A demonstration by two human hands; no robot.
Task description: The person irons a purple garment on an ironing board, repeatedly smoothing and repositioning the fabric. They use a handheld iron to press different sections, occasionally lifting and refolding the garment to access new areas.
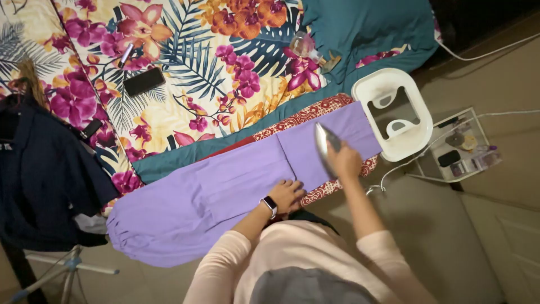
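We see a purple cloth (214,194) spread flat on a long ironing board (315,115) with a red patterned cover. The right hand (344,160) is wrapped tight around the handle of an iron (323,141), and the iron sits on the purple cloth near the far end of the board. The left hand (287,194) lies flat and open on the cloth, just beside the iron, pressing the cloth down. A watch (270,205) is on the left wrist. The two hands are close but not touching. At the end of the board there is a white iron stand (394,112), and a white cord (416,155) hangs down near it. Behind the board is a bed (225,67) with a bright flower sheet. A black phone (144,81) lies on the bed. On the left, dark blue clothes (45,174) hang over a rack. A small clear shelf (461,146) with little things stands on the right.
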